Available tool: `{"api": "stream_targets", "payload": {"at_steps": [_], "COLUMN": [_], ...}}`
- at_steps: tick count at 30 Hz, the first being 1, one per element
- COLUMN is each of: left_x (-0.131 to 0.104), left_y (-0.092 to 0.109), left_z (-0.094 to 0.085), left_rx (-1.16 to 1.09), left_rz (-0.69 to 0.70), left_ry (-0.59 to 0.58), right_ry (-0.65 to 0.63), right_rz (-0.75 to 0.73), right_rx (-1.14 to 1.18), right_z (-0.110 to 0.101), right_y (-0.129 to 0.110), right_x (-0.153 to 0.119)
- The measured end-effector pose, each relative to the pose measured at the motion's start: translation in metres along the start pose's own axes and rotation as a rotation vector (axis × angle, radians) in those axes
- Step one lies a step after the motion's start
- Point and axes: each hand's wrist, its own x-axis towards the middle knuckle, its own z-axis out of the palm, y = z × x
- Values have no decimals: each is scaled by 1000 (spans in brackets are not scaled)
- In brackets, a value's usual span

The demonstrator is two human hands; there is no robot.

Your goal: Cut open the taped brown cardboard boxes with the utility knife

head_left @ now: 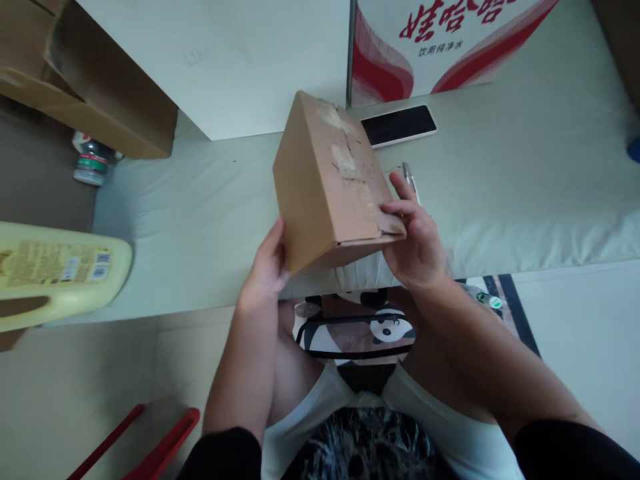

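Note:
A brown cardboard box [306, 193] is held tilted above the pale cloth-covered surface [200, 200]. Torn tape and scuffed paper mark its upper face along the seam. My left hand [267, 263] grips the lower left side, its thumb on the outside and the other fingers mostly hidden. At the lower right corner, my right hand [417, 237] holds the box by a slightly raised flap edge, fingers bent over it. Just beyond the right fingertips lies a slim silver-and-white pen-like item [410, 179]. A dark-screened phone [400, 127] rests behind the box.
A white panel [240, 67] and a red-and-white printed carton [450, 60] stand at the back. On the left are an open cardboard box [120, 100], a bottle [91, 163] and a yellow jug [115, 267]. Red bars [170, 440] show at lower left.

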Motion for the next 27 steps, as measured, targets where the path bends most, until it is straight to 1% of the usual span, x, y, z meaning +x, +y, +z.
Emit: {"api": "stream_targets", "payload": {"at_steps": [2, 4, 6, 8, 9, 11, 12, 13, 14, 16, 17, 18, 19, 22, 25, 27], "left_x": [4, 8, 11, 12, 12, 11, 10, 8, 7, 5, 4, 5, 7, 17, 26, 28], "left_y": [-2, -3, -4, -7, -9, -13, -15, -16, -17, -16, -15, -13, -11, -3, 7, 13], "left_z": [3, 5, 6, 6, 6, 6, 6, 5, 3, -2, -5, -9, -12, -18, -16, -11], "left_rx": [-44, -82, -88, -69, -47, 55, 146, 256, 372, 562, 609, 619, 594, 422, 256, 252], "left_rz": [65, 103, 105, 92, 81, 70, 88, 131, 200, 372, 447, 500, 534, 581, 713, 726], "left_ry": [46, 49, 57, 89, 98, 65, 40, 41, 80, 231, 307, 359, 379, 335, 306, 287], "right_ry": [-48, -104, -146, -157, -150, -123, -106, -88, -71, -48, -45, -53, -75, -208, -368, -428], "right_rz": [2, 4, 1, -11, -19, -45, -55, -62, -62, -50, -41, -29, -16, 17, 39, 59], "right_rx": [-40, -47, -42, -48, -57, -84, -96, -105, -115, -145, -166, -190, -215, -254, -221, -191], "right_z": [1, 1, 0, -1, -1, -1, -1, 0, 0, 2, 3, 4, 5, 7, 8, 9], "right_y": [1, 1, 2, 2, 2, -1, -3, -5, -7, -10, -11, -13, -14, -17, -21, -22], "right_x": [-3, -7, -10, -11, -11, -10, -10, -10, -11, -12, -14, -15, -16, -17, -18, -18]}}
